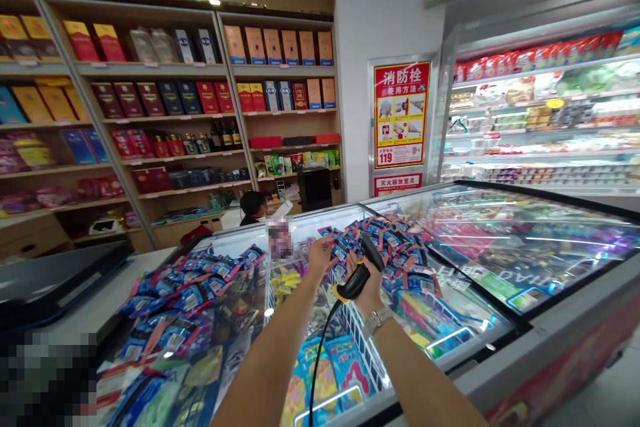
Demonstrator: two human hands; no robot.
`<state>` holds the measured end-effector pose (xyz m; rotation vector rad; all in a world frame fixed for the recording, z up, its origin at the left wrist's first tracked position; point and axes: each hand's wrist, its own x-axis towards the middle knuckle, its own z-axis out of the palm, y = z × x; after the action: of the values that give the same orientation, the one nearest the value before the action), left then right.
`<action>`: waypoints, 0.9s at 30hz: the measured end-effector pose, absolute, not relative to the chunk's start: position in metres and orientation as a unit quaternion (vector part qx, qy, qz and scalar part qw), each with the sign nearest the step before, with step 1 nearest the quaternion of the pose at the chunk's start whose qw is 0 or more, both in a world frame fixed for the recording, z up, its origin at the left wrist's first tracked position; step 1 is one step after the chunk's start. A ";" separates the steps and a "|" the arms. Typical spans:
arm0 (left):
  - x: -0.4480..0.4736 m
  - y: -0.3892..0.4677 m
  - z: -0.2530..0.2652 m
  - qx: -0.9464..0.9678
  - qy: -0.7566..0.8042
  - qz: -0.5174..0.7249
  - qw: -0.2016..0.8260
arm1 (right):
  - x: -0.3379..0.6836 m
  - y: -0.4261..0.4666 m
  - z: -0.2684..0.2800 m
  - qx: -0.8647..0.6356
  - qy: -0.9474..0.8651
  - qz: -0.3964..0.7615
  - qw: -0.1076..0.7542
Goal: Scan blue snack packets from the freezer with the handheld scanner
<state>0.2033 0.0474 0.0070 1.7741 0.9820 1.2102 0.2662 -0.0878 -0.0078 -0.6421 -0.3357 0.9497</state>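
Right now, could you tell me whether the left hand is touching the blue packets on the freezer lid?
Touching. The head view shows the left hand with its fingers closed on a blue packet from the pile.

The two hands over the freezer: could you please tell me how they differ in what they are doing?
The left hand reaches bare into the blue packets, touching one; the right hand grips a black barcode scanner with a trailing cable. The right wrist wears a watch; the left wrist is bare. Both are stretched over the open freezer.
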 end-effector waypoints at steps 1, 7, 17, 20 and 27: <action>0.204 0.048 0.007 0.694 0.385 0.472 0.384 | 0.266 -0.088 -0.008 -0.301 -0.138 0.443 0.833; 0.190 0.039 0.025 0.697 0.368 0.469 0.397 | 0.263 -0.091 0.001 -0.273 -0.095 0.416 0.862; 0.032 0.005 0.063 0.690 0.370 0.527 0.331 | 0.216 -0.103 0.013 -0.235 -0.116 0.518 0.814; -0.044 -0.010 0.066 0.694 0.418 0.512 0.285 | 0.168 -0.100 0.020 -0.260 -0.129 0.595 0.750; -0.183 -0.046 0.050 0.668 0.566 0.414 0.249 | 0.048 -0.095 0.020 -0.325 -0.184 0.734 0.567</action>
<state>-0.1831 -0.0458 0.0500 1.8190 1.5421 1.1285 0.0475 -0.0947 0.0203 -0.7631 -0.4334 1.7257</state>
